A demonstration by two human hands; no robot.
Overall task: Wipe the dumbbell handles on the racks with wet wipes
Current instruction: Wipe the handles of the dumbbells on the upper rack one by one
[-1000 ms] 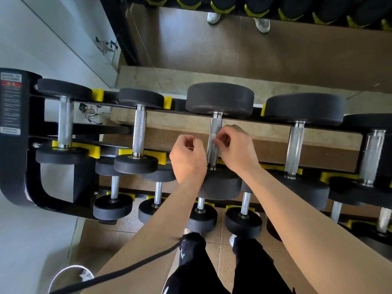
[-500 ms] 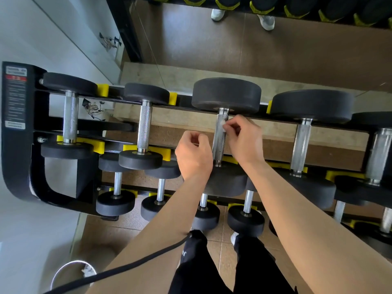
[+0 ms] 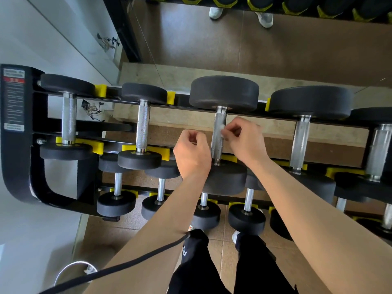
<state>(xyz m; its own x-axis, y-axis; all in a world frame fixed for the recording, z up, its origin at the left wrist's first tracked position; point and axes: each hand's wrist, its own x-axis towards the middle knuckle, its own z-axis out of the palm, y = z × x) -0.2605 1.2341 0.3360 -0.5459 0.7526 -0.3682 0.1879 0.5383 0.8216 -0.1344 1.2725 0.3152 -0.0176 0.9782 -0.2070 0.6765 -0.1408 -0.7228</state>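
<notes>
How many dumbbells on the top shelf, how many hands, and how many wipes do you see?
Black dumbbells with silver metal handles, top row: 5
Hands, left hand and right hand: 2
White wet wipe: 1
Total: 8

You have open gaps either side of the knurled handle (image 3: 218, 145) — its black heads (image 3: 224, 93) cap both ends, and neighbouring dumbbells (image 3: 300, 143) stand well apart.

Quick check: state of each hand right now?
Left hand: curled shut beside the handle, nothing visible in it.
Right hand: pinching a white wipe against that handle.
</notes>
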